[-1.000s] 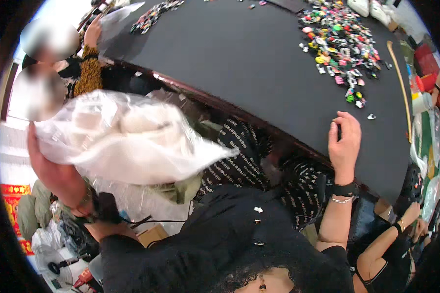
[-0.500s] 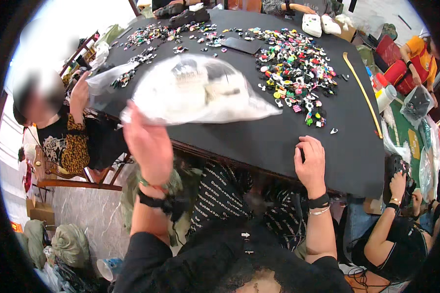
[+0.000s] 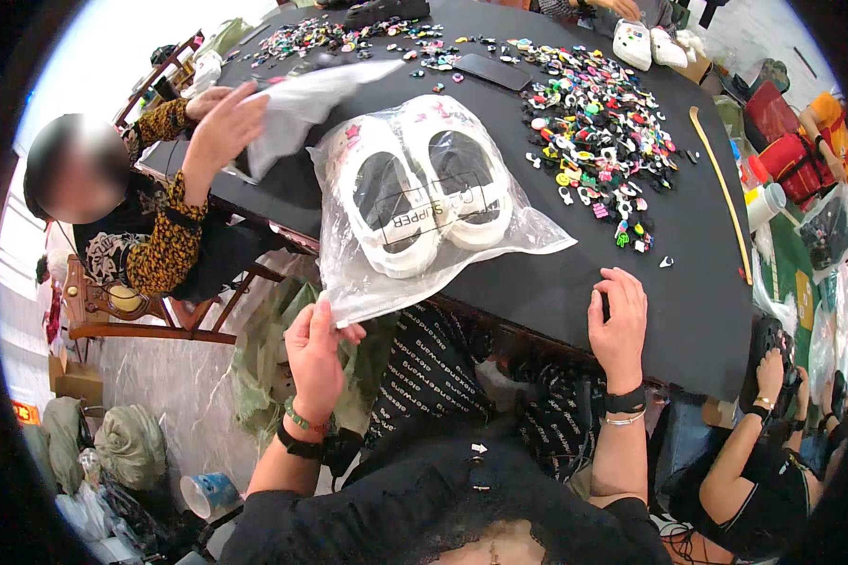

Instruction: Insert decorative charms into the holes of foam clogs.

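A clear zip plastic bag (image 3: 544, 237) lies at the near side of the dark table (image 3: 693, 315), with a pair of white clogs (image 3: 403, 261) inside it. Pink decorations show through the plastic at the clogs' far ends. My left hand (image 3: 315, 365) pinches the bag's near left corner between thumb and fingers, just off the table edge. To the right of the bag, my right hand (image 3: 619, 325) rests on the table edge, its fingers loosely bent and holding nothing. Beyond it spreads a heap of small colourful shoe charms (image 3: 589, 132).
At the left, a co-worker's hands (image 3: 224, 124) hold another clear plastic bag (image 3: 313, 105). A dark phone (image 3: 492, 72) lies beside the charms, and a long yellow strip (image 3: 721, 193) runs along the right. White clogs (image 3: 633, 45) stand at the far right corner; another person's arm (image 3: 740, 428) is at right.
My left hand has brought the bag of clogs down from the air, turned it and laid it on the table. The co-worker at left has raised another bag. My right hand stays at the edge.
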The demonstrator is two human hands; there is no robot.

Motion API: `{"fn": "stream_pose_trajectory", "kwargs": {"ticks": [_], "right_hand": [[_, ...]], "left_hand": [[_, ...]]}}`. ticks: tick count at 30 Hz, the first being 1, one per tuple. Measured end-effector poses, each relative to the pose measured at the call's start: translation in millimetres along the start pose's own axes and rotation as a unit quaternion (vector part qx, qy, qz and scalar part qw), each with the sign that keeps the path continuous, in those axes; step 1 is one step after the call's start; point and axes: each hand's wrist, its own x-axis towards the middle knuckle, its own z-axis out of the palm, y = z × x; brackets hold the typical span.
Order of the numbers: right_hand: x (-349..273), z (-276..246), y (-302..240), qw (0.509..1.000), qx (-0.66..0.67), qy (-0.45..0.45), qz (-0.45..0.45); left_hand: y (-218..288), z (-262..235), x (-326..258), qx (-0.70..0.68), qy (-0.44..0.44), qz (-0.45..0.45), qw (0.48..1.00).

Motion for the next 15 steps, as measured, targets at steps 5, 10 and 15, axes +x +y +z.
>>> {"fn": "stream_pose_trajectory", "kwargs": {"ticks": [5, 10, 15], "right_hand": [[-2, 2, 0, 1.0, 0.002, -0.008, -0.002], [1, 9, -15, 0.996, 0.087, -0.006, 0.015], [1, 13, -71, 0.842, 0.48, -0.164, 0.182]], "left_hand": [[0, -7, -23, 0.04, -0.042, -0.063, 0.996], [6, -4, -25, -0.009, -0.019, -0.117, 0.993], [-2, -9, -19, 0.049, -0.07, -0.066, 0.994]]}}
